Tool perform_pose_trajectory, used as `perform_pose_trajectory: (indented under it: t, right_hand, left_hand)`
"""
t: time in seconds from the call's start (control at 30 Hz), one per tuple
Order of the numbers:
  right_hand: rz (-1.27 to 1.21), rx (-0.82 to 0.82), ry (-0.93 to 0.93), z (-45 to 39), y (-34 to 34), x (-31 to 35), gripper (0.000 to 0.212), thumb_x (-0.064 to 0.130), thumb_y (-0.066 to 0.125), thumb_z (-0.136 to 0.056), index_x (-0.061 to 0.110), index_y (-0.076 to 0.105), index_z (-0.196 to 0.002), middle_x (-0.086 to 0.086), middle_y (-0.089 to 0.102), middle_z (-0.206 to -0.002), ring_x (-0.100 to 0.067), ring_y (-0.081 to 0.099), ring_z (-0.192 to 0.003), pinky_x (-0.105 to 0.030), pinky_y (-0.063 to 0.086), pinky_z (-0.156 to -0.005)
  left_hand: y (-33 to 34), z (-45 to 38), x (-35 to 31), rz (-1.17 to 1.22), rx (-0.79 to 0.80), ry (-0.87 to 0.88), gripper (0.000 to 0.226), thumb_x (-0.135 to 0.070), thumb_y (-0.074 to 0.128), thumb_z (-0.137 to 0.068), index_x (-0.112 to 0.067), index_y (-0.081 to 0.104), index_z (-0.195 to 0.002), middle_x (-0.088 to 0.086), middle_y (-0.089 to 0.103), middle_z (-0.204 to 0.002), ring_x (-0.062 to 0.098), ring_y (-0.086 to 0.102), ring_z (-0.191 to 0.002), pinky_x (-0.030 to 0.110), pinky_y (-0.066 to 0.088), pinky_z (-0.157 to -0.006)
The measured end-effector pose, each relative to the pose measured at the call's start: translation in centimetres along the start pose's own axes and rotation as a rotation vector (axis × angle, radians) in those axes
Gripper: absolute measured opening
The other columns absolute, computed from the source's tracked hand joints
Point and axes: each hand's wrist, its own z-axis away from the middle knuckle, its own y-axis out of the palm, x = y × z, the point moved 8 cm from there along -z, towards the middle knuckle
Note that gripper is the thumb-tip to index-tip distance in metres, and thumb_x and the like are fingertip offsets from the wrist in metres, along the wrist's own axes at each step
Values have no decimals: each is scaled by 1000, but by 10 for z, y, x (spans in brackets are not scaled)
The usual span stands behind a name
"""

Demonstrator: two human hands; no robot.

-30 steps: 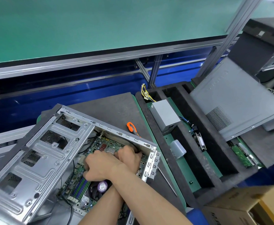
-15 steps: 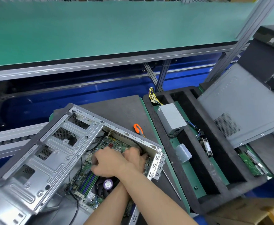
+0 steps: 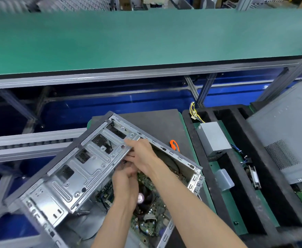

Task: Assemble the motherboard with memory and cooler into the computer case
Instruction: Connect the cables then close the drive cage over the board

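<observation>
- Location: the motherboard (image 3: pixel 147 222) lies inside the case (image 3: pixel 44 192), on its floor, with the cooler (image 3: pixel 143 197) on it. The case sits skewed on the bench (image 3: pixel 157 122).
- Hands: my right hand (image 3: pixel 143 154) is curled over the right edge of the cage (image 3: pixel 93 163), fingers on top and thumb beneath. My left hand (image 3: pixel 126 183) is just near of it, fingers curled above the board. They are blurred, so I cannot tell what they pinch, if anything.
- Risk, cage: it appears tilted up over the board. If my right-hand grip slips, I judge it would drop onto my left hand and the parts under it.
- Risk, cuts: the cage edge is bare sheet metal, and both hands work against it.
- Risk, board: my left forearm crosses directly over the cooler. Leaning on it could load the fan or flex the board.
- Risk, wiring: dark leads run under the cage. Closing it without clearing them could pinch one.
- Risk, case: a sideways pull on the cage could slide the case on the bench.
- Risk, tool: the screwdriver (image 3: pixel 174 144) lies just beyond the case's far right wall, partly hidden. A shifted case could knock it toward the tray (image 3: pixel 243 178).
- Not assessed: memory seating and board screws are hidden by my hands.
</observation>
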Motion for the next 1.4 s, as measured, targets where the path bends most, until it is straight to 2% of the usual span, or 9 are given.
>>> perform_pose_trajectory:
  t: [0.1, 0.23, 0.37, 0.57, 0.77, 0.87, 1.13, 1.33, 1.4]
  right_hand:
    - [-56, -8, -50, -5, 1, -3, 17, 5, 55, -98, -4, 61, -111, -27, 72, -101, -39, 71, -96, -44, 60, -81]
    - [-107, 0, -100, -7, 3, -6, 25, 2, 49, -99, -13, 52, -119, -35, 68, -102, -44, 71, -93, -52, 58, -85]
    - [-131, -47, -152, -8, -2, -5, 24, 1, 52, -97, -16, 53, -114, -38, 67, -103, -47, 70, -92, -55, 57, -87]
    - [-298, -191, -268, 5, -38, 8, 15, -1, 53, -98, -10, 60, -107, -32, 70, -98, -40, 73, -88, -42, 60, -71]
    - [-498, -429, -322, 2, -57, -1, 12, 3, 56, -97, -7, 60, -103, -24, 72, -97, -35, 73, -87, -45, 61, -78]
    - [-546, -497, -312, -4, -52, -7, 5, 7, 57, -97, 5, 61, -97, -14, 75, -91, -28, 74, -84, -43, 60, -76]
    - [-580, -460, -337, -4, -49, 0, 7, 3, 53, -98, 5, 56, -103, -17, 75, -96, -26, 75, -85, -36, 60, -70]
    - [-432, -499, -320, 0, -61, 5, 15, 5, 55, -96, -4, 54, -108, -23, 69, -107, -30, 74, -89, -36, 60, -71]
    - [-387, -487, -306, 4, -61, 7, 15, 8, 55, -97, -3, 55, -107, -21, 70, -105, -27, 74, -88, -35, 61, -73]
  left_hand:
    - [-9, 4, -13, 133, -47, 6, 33, -7, 71, -74, -3, 63, -107, 7, 71, -107, 17, 69, -102, 28, 52, -92]
    - [-13, -3, -20, 105, -184, 29, 27, -14, 60, -97, -4, 62, -121, 11, 69, -123, 20, 64, -117, 35, 48, -103]
    - [-11, -6, -20, 115, -208, -8, 25, -3, 55, -98, 2, 61, -121, 13, 71, -118, 26, 68, -112, 35, 53, -93]
    - [12, -19, -5, 43, -141, -130, 26, 7, 55, -91, 11, 60, -116, 21, 72, -112, 36, 70, -104, 39, 59, -86]
    - [36, -44, -12, -201, -52, -253, 17, 13, 52, -86, 11, 69, -83, 22, 74, -89, 37, 74, -85, 37, 62, -63]
    - [43, -56, -22, -283, -53, -272, 12, 13, 51, -87, 9, 62, -84, 19, 73, -76, 32, 75, -71, 34, 60, -56]
    - [43, -57, -18, -239, -3, -251, 9, 9, 57, -86, 6, 64, -89, 19, 75, -86, 34, 75, -80, 34, 61, -62]
    - [39, -51, -7, -224, -39, -235, 10, 8, 61, -86, -1, 60, -86, 7, 69, -65, 22, 70, -57, 30, 61, -61]
    - [39, -50, -8, -251, -17, -219, 6, 3, 65, -85, -1, 63, -88, 8, 71, -71, 22, 71, -63, 32, 62, -70]
